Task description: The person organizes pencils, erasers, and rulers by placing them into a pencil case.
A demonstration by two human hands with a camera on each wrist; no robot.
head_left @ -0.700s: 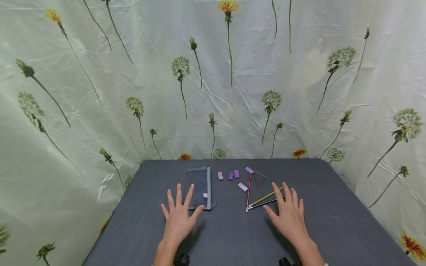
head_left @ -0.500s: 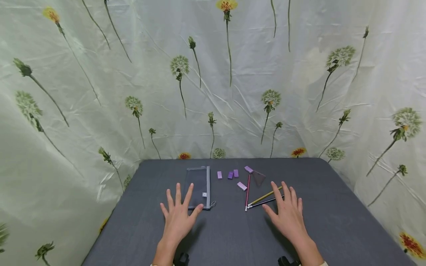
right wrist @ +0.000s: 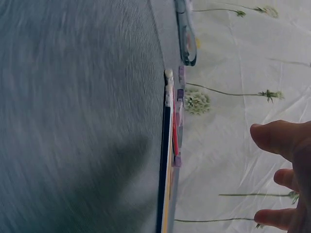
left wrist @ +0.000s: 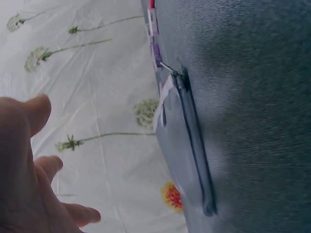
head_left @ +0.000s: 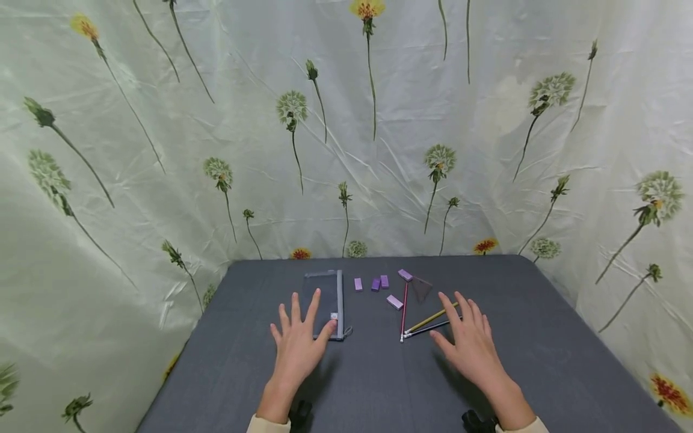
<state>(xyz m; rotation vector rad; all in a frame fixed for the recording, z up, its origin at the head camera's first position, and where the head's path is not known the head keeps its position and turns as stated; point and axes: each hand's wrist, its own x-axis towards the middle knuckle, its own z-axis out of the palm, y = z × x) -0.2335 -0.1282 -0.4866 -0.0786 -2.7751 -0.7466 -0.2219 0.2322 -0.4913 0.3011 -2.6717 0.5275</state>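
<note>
My left hand [head_left: 298,346] hovers with spread fingers over the lower part of a flat grey mesh zip pouch [head_left: 320,288], partly covering it and holding nothing. In the left wrist view the pouch's zipped edge [left wrist: 197,145] lies beyond that hand. My right hand [head_left: 475,344], fingers apart, is raised over the table beside a yellow pencil [head_left: 431,319] and a black pencil [head_left: 428,329], whose far ends it partly hides. A red pencil [head_left: 404,313] lies to their left. The right wrist view shows the black pencil [right wrist: 165,145] below the empty hand [right wrist: 286,179].
Several small purple blocks, perhaps erasers, lie near the back: a light one [head_left: 358,285], a dark one [head_left: 376,285], and one by the red pencil [head_left: 395,302]. A translucent triangle [head_left: 421,290] lies beside them. A flowered curtain [head_left: 243,120] hangs behind the dark table [head_left: 373,391].
My left hand has shifted slightly right and forward over the pouch. The right hand has moved only a little. The pouch, pencils and purple blocks stay where they were.
</note>
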